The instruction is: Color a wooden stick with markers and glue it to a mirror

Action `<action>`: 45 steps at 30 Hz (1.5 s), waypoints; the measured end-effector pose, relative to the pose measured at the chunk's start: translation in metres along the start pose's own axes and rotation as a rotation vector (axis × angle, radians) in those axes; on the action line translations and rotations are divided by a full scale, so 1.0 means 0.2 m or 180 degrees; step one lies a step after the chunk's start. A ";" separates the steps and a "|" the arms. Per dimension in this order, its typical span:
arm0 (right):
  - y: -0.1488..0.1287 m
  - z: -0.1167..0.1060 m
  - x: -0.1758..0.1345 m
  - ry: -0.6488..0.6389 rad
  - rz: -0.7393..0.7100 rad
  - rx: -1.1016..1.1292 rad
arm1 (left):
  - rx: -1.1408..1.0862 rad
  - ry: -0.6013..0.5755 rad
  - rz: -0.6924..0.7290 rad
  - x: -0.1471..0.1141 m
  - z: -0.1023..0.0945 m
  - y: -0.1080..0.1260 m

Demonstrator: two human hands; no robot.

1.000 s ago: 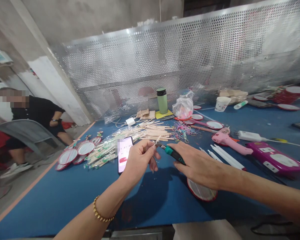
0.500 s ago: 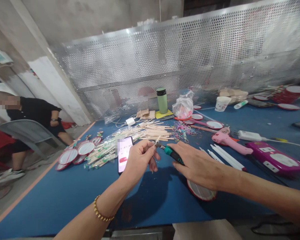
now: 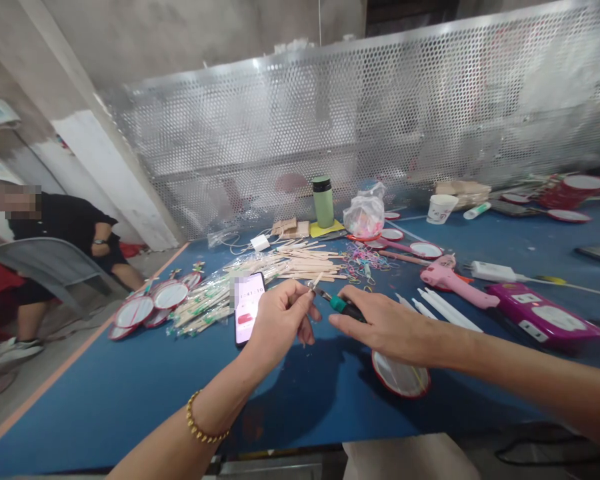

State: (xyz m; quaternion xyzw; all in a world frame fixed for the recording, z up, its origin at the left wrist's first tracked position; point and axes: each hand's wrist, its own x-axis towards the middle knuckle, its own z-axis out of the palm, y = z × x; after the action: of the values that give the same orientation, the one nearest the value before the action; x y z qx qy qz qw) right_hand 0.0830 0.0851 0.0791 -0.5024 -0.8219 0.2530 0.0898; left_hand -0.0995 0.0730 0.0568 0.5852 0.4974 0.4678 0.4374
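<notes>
My left hand (image 3: 284, 313) is closed in a pinch on a thin wooden stick (image 3: 319, 279), whose pale tip pokes up past the fingertips. In my right hand (image 3: 387, 327) is a pair of pliers (image 3: 337, 304) with green and black handles. Their metal jaws reach the stick right beside my left fingertips; whether they grip it, I cannot tell. Behind my left wrist a lit phone (image 3: 247, 313) lies on the blue table (image 3: 180, 393). Below my right hand rests a round white disc with a red rim (image 3: 403, 375).
Loose wooden sticks (image 3: 313, 260), bagged green-tipped sticks (image 3: 205, 307) and colourful rubber bands (image 3: 367, 262) lie beyond my hands. A pink glue gun (image 3: 460, 287) and a purple box (image 3: 543, 317) are at right. Farther back stand a green bottle (image 3: 323, 203) and paper cup (image 3: 441, 209). A person (image 3: 60, 227) sits at left.
My right thumb has shifted up and left along the pliers. The jaws stay by the stick at my left fingertips, and the left hand has hardly moved. The view has turned slightly.
</notes>
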 end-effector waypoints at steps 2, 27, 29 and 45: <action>-0.01 -0.01 0.01 -0.0019 0.0031 -0.0166 | 0.0037 0.0019 -0.0025 0.00 0.00 -0.01; -0.04 -0.09 0.15 -0.0946 0.0448 0.0246 | 0.0699 0.0281 0.0033 0.06 0.02 -0.13; -0.04 -0.09 0.15 -0.0904 0.0508 0.0344 | 0.0759 0.0278 0.0097 0.06 0.02 -0.13; 0.00 -0.12 0.19 -0.0916 0.0235 -0.0274 | 0.1458 0.0186 0.0208 0.15 0.05 -0.15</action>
State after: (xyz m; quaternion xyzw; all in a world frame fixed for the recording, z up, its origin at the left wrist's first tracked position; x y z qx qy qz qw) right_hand 0.0745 0.1254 0.0963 -0.4943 -0.8173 0.2900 -0.0600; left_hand -0.0929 0.1052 0.0295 0.6712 0.5838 0.3733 0.2631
